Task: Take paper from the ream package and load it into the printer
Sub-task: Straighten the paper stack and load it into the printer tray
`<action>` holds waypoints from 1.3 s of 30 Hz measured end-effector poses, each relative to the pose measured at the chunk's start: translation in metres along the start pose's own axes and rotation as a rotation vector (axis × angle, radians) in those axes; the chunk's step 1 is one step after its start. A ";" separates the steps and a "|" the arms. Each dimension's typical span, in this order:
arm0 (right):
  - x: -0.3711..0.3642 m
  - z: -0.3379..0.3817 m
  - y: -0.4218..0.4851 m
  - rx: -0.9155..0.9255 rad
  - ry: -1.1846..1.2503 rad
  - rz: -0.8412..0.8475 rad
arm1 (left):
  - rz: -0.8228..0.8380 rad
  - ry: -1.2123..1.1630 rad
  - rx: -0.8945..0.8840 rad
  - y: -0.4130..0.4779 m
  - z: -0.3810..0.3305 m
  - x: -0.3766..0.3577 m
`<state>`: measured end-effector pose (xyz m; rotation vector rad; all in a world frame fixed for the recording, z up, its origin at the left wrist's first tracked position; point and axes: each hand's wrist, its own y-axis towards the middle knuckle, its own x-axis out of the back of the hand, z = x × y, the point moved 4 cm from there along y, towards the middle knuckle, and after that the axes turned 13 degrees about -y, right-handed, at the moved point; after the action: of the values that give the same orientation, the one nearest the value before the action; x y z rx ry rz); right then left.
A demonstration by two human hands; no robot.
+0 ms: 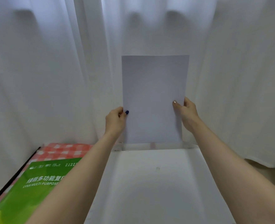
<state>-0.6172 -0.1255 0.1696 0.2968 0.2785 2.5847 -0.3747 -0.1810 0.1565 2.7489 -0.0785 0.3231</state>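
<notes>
1. The paper [154, 97] looks light and floppy, likely to buckle if pushed hard; best held low at both side edges.
2. It is plain white, upright, its bottom edge at the rear slot of the white printer [157, 183].
3. Left hand [115, 122] and right hand [186, 113] each pinch one side edge.
4. The green ream [36, 186] lies left on the desk [60, 151].

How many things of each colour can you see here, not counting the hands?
White: 3, the paper, the printer and the curtain
Green: 1, the ream package
Red-and-white checked: 1, the tablecloth
Total: 5
</notes>
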 end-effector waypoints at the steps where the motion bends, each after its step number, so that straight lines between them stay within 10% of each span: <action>1: 0.002 -0.002 0.001 -0.007 -0.004 -0.008 | 0.016 -0.001 0.000 0.000 0.000 -0.003; 39: 0.009 -0.045 -0.025 -0.031 -0.278 -0.032 | 0.004 0.101 0.141 -0.025 0.045 -0.012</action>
<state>-0.6247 -0.1064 0.1217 0.6268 0.1411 2.4747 -0.3749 -0.1744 0.1042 2.8656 -0.0363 0.4847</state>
